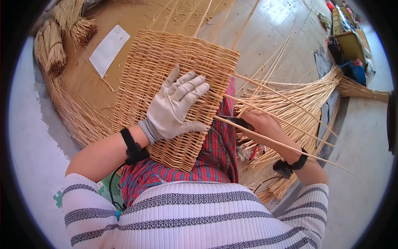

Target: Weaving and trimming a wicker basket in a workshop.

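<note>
A woven wicker panel (141, 79) lies tilted across my lap, with several loose rods sticking out of its far and right edges. My left hand (176, 103), in a whitish work glove, rests flat on the weave, fingers stretched and thumb near the right edge. Beside that edge, my bare right hand (261, 124) is closed round a dark metal hand tool (238, 121). The tool's tip comes up to the edge where a long rod (286, 144) leaves the weave. My fingers hide much of the tool, so its exact kind is unclear.
A large fanned bundle of wicker rods (298, 97) spreads over the floor at the right. Tied bundles (52, 50) lie at the far left, near a white sheet (109, 50). A yellowish box (350, 47) stands far right. A red checked cloth (215, 153) covers my lap.
</note>
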The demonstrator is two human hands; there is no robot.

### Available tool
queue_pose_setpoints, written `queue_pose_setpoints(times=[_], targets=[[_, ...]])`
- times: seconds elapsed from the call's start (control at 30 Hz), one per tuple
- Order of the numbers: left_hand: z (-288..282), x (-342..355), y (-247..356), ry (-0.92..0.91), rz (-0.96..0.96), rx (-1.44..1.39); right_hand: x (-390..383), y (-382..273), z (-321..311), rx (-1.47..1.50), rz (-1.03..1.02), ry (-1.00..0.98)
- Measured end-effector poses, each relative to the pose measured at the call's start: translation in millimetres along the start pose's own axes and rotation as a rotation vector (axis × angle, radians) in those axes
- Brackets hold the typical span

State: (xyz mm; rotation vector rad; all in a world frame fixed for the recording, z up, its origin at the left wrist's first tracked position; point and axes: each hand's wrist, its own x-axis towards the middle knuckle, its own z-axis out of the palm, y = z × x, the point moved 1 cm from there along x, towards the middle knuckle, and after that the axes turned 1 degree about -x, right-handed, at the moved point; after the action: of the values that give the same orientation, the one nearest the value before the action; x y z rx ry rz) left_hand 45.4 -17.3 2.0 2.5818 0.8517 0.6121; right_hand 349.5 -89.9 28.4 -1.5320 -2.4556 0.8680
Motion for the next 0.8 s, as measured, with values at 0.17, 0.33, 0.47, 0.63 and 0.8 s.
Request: queue_pose_setpoints(times=[0.17, 0.33, 0.47, 0.63, 0.8], targets=[[7, -7, -3, 0.044, -0.018, -0.011, -70, 27, -8, 0.320, 0.377, -0.357], [-1, -1, 2, 0.065, 0.043, 0.062, -67, -20, 18, 1.065, 0.593, 0.023], [0, -3, 6, 0.070, 0.112, -0.008, -65, -24, 47, 1.081, 0.580, 0.215], [-1, -2, 12, -0.088, 0.166, 0.033, -80, -29, 47, 0.694, 0.159, 0.191], [-1, -7, 13, -0.140, 0.101, 0.094, -88, -60, 43, 0.499, 0.228, -0.001]])
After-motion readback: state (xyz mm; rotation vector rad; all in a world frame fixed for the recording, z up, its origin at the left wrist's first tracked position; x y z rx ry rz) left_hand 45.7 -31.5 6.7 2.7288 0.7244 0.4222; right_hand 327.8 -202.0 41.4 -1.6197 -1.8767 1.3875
